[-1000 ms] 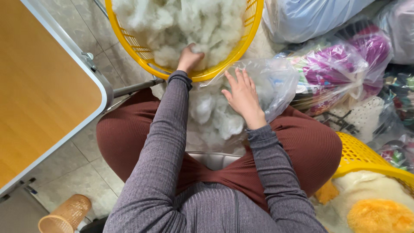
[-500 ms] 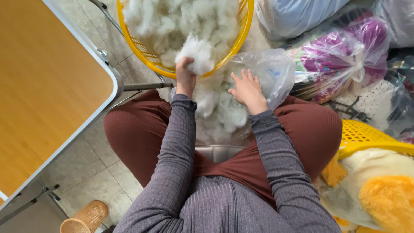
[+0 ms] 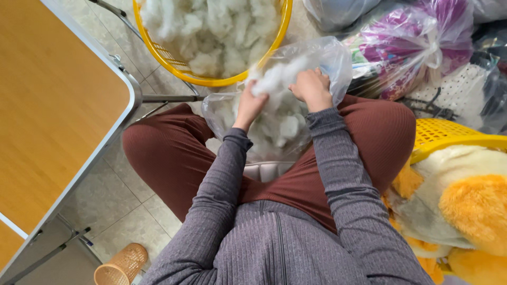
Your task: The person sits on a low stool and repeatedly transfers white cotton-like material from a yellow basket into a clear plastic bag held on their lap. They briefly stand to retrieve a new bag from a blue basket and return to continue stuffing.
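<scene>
A clear plastic bag (image 3: 327,55) partly full of white stuffing fluff sits between my knees. My left hand (image 3: 249,105) is closed on a clump of white fluff (image 3: 275,78) at the bag's mouth. My right hand (image 3: 312,87) grips the bag's rim beside that clump. Just beyond the bag stands a yellow basket (image 3: 174,62) heaped with more white fluff (image 3: 211,31).
A wooden folding table (image 3: 47,105) with a metal edge is at my left. A second yellow basket (image 3: 449,134) with a cream and orange plush toy (image 3: 470,200) is at my right. Bags of purple material (image 3: 412,42) lie behind; a small wicker cup (image 3: 120,266) stands on the tiled floor.
My left hand pulled a clump of fluff out of the yellow basket and carried it back to the bag's mouth. My right hand shifted from resting on the bag to holding its rim.
</scene>
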